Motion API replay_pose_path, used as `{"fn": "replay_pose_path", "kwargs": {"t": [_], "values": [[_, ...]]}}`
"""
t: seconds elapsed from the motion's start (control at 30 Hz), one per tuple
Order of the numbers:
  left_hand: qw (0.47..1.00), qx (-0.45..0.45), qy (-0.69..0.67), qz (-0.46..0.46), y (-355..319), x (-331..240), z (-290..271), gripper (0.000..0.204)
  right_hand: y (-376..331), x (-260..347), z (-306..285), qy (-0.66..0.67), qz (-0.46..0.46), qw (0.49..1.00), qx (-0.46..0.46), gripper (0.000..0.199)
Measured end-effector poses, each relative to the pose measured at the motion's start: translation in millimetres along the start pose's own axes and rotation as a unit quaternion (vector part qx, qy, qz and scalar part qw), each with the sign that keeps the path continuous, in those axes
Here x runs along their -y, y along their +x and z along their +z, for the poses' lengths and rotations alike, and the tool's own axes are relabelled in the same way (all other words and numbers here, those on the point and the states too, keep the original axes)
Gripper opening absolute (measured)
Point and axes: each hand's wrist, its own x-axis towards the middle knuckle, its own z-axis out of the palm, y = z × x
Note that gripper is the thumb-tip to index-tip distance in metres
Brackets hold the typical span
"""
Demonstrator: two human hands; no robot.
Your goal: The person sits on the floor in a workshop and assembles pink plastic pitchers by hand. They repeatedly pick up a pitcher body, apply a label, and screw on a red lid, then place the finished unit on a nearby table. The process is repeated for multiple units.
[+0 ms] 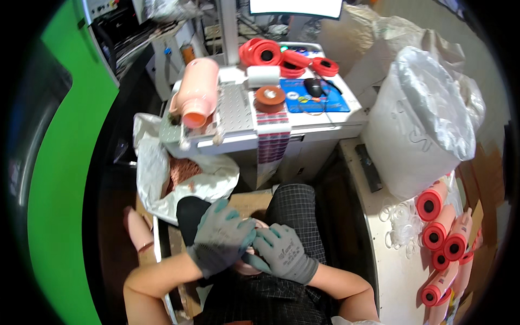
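Note:
Both my hands wear grey gloves with teal fingertips and meet over my lap. Between them is a pink plastic bottle, mostly hidden by the gloves; only its lower end and a bit near the top show. My left hand lies over its left and upper side, fingers curled. My right hand wraps it from the right, the thumb side low. The fingers of both hands come together near its middle, and what they pinch there is covered.
Ahead, a table holds a large pink bottle, a label roll, red round parts and a mouse. A bag of pink pieces sits left. To the right stand a white sack, clear rings and several pink bottles.

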Motion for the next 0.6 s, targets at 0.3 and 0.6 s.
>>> {"fn": "replay_pose_path", "kwargs": {"t": [0.3,0.6], "values": [[0.972,0.225,-0.016,0.06,36.7,28.3,-7.8,0.026,11.9,2.2,-7.9,-0.008,-0.019,0.998,-0.061,0.027],[0.971,0.236,-0.022,-0.02,36.6,13.7,18.6,0.03,6.5,-0.7,-8.0,0.027,0.004,0.994,-0.108,0.036]]}}
